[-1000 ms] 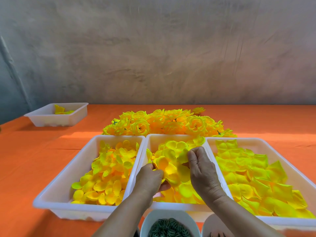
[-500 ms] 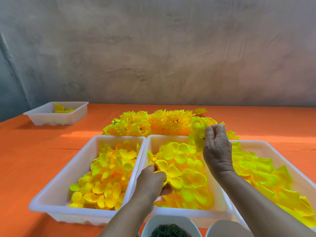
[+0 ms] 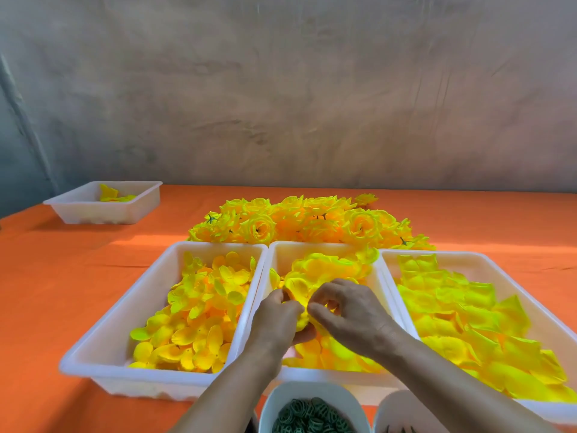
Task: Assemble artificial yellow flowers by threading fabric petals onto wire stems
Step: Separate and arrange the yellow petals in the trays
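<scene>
Over the middle white tray (image 3: 324, 249) on an orange tabletop (image 3: 62, 276), a person's left hand (image 3: 274, 320) grips a yellow fabric petal (image 3: 296, 287); the right hand (image 3: 356, 314) pinches it too. Finished flowers (image 3: 306, 220) lie behind.

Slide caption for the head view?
Left hand and right hand pinch yellow petals over the middle tray, between left tray and right tray; finished flowers piled behind.

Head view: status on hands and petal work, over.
Left hand and right hand both pinch a yellow fabric petal, over the middle white plastic tray. Wire stem hidden from view. Nothing blocks the hands.
</scene>
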Demonstrator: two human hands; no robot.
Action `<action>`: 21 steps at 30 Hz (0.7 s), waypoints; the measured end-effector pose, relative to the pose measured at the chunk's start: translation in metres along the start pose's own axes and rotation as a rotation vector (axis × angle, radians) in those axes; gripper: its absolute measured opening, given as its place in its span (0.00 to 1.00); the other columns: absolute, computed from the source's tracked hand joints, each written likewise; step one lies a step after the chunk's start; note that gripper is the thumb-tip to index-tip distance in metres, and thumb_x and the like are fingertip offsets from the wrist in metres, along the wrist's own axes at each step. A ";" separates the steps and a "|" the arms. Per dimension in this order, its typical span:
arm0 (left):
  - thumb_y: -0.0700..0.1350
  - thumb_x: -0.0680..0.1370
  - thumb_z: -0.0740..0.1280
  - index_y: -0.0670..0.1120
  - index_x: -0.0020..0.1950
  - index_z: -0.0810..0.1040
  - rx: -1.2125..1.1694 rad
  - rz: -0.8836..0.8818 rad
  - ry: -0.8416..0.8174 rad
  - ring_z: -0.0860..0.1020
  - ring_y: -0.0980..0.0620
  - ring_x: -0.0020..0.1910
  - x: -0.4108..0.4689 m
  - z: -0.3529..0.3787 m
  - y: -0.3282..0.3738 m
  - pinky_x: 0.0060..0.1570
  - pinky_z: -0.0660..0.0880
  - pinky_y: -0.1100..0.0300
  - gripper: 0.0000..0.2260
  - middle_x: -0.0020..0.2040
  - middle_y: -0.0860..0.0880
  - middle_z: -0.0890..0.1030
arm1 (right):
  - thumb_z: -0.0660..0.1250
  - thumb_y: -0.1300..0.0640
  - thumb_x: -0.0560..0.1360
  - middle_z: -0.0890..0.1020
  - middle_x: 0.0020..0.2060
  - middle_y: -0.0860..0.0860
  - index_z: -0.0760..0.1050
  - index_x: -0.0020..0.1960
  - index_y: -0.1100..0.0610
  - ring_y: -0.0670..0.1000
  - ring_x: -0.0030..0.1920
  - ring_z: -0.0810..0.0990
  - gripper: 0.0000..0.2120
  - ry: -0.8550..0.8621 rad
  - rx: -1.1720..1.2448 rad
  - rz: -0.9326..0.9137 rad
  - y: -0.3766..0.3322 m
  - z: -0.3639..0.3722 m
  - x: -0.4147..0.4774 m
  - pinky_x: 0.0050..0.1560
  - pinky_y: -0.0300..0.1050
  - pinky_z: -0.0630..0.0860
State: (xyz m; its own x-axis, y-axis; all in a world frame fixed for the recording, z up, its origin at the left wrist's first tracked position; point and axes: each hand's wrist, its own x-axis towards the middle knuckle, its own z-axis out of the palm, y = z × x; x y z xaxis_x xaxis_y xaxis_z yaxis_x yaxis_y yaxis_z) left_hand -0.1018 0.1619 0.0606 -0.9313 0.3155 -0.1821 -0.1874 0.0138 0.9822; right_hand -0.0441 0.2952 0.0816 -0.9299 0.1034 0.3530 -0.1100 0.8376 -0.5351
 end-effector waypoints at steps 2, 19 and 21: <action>0.38 0.79 0.61 0.41 0.49 0.80 -0.037 0.004 -0.019 0.80 0.39 0.51 0.000 -0.002 0.001 0.42 0.83 0.45 0.07 0.52 0.35 0.80 | 0.67 0.44 0.74 0.79 0.45 0.44 0.81 0.49 0.46 0.45 0.49 0.74 0.08 -0.034 -0.015 0.006 0.000 0.003 -0.008 0.53 0.44 0.71; 0.59 0.83 0.53 0.51 0.62 0.80 -0.047 -0.003 -0.290 0.84 0.44 0.53 -0.010 -0.001 0.006 0.56 0.80 0.44 0.20 0.55 0.47 0.85 | 0.72 0.42 0.70 0.74 0.44 0.41 0.82 0.44 0.46 0.46 0.52 0.68 0.08 -0.065 0.004 0.016 0.005 0.004 -0.019 0.49 0.40 0.63; 0.59 0.83 0.53 0.51 0.62 0.79 -0.040 -0.007 -0.292 0.84 0.44 0.53 -0.010 -0.001 0.006 0.55 0.80 0.45 0.20 0.55 0.47 0.85 | 0.72 0.44 0.72 0.74 0.44 0.42 0.82 0.46 0.47 0.46 0.52 0.68 0.08 -0.068 -0.021 -0.010 0.004 0.005 -0.018 0.50 0.40 0.64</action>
State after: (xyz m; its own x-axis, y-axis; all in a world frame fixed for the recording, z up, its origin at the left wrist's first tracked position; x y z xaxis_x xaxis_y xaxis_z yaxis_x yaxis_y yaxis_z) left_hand -0.0940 0.1583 0.0677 -0.8017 0.5754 -0.1618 -0.2108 -0.0189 0.9773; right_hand -0.0292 0.2941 0.0696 -0.9506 0.0588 0.3048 -0.1128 0.8494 -0.5156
